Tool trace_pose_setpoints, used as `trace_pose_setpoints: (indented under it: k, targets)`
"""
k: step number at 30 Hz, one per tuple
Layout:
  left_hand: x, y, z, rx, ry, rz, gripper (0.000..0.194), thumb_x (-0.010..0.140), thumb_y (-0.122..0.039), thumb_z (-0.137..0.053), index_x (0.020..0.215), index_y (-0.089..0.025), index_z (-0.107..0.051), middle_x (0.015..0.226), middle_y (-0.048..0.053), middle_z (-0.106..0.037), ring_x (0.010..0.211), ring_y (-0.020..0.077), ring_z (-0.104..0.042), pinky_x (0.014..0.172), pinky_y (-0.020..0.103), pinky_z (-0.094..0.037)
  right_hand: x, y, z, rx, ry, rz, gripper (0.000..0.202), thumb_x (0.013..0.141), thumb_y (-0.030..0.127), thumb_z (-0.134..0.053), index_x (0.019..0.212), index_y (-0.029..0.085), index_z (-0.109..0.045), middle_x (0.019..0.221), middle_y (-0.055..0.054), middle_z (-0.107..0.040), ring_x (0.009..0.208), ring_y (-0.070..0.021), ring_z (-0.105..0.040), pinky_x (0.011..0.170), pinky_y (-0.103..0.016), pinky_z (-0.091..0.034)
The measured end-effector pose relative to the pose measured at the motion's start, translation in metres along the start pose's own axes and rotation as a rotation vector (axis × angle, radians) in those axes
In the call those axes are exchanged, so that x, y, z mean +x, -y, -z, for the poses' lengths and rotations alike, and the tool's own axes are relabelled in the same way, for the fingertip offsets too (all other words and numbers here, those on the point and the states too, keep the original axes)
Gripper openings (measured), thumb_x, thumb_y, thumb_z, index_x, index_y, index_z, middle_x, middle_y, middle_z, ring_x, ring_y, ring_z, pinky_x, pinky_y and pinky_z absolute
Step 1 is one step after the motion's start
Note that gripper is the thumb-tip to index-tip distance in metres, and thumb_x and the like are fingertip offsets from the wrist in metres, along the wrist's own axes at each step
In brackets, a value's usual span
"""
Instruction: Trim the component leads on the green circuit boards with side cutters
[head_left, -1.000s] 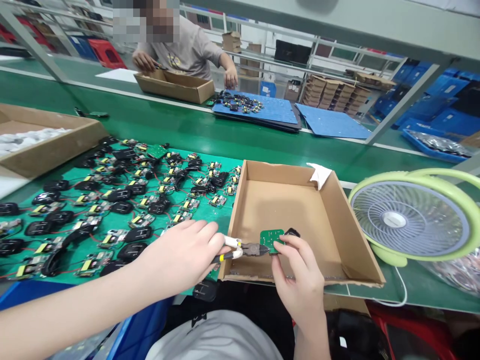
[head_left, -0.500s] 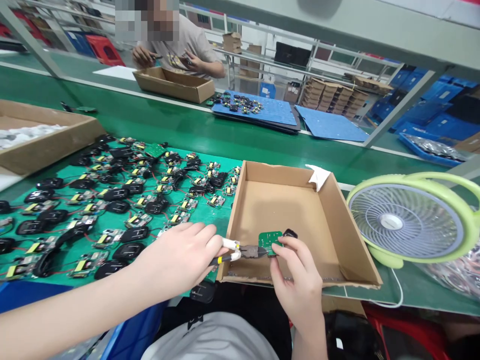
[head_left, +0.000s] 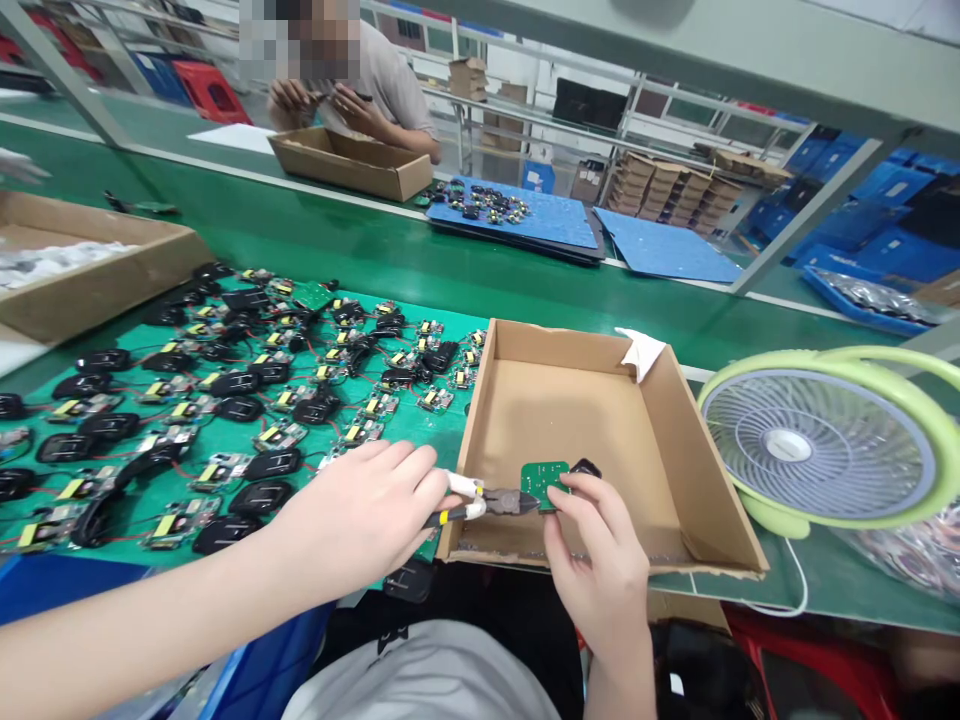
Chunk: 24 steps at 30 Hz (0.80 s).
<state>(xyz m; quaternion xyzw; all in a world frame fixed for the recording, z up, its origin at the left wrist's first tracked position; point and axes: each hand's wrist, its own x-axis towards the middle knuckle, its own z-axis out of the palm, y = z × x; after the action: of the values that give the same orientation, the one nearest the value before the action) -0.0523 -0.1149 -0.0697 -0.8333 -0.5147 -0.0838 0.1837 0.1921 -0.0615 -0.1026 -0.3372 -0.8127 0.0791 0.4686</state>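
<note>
My left hand (head_left: 375, 510) is wrapped round the handles of a pair of cutting pliers (head_left: 502, 501). The plier tips point right and meet the lower edge of a green circuit board (head_left: 541, 482). Between thumb and fingers, my right hand (head_left: 596, 540) grips that board, with a black part (head_left: 586, 468) just behind the fingers. Both hands are over the near side of an open cardboard box (head_left: 562, 390). Whether the tips close on anything is too small to tell.
Many boards with black casings (head_left: 274, 462) cover a green mat at the left. A green fan (head_left: 817, 440) stands right of the box. Another cardboard box (head_left: 97, 280) is at the far left. Across the bench, a person (head_left: 375, 90) works behind a box.
My hands, the pliers and the board keep nearly the same pose. The whole view has shifted slightly. Across the bench, the person's hands have come closer together and higher.
</note>
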Motion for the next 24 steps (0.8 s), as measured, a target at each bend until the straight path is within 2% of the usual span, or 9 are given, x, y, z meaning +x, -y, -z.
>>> trace_pose_setpoints:
  k: [7,14,24]
  targets:
    - [0.0042,0.0024,0.0082,-0.004,0.015,-0.033,0.014,0.091,-0.015,-0.055,0.078,-0.02,-0.059,0.069,0.003,-0.054,0.063,0.0235,-0.051,0.061,0.036,-0.036,0.0005,-0.0009,0.0,-0.001,-0.001,0.029,0.023,0.095,0.004,-0.057,0.106,0.02,-0.068,0.107,-0.011,-0.07,0.097,-0.0199,-0.073,0.082,-0.028,-0.063]
    - [0.0001,-0.0008,-0.0012,0.082,-0.019,-0.007,0.017,0.093,-0.018,-0.053,0.078,-0.02,-0.059,0.074,0.006,-0.055,0.068,0.0265,-0.052,0.064,0.039,-0.038,0.0012,0.0001,0.0005,-0.001,-0.011,0.032,0.024,0.094,0.002,-0.057,0.106,0.019,-0.068,0.107,-0.011,-0.07,0.097,-0.0195,-0.072,0.083,-0.028,-0.063]
    - [0.0067,-0.0062,0.0039,0.105,0.015,-0.021,0.017,0.081,-0.001,-0.056,0.075,-0.017,-0.06,0.072,0.006,-0.057,0.065,0.0251,-0.053,0.063,0.038,-0.042,0.0008,-0.0009,0.0001,-0.025,-0.013,0.031,0.023,0.094,0.004,-0.057,0.104,0.02,-0.069,0.106,-0.01,-0.07,0.096,-0.0191,-0.073,0.083,-0.027,-0.063]
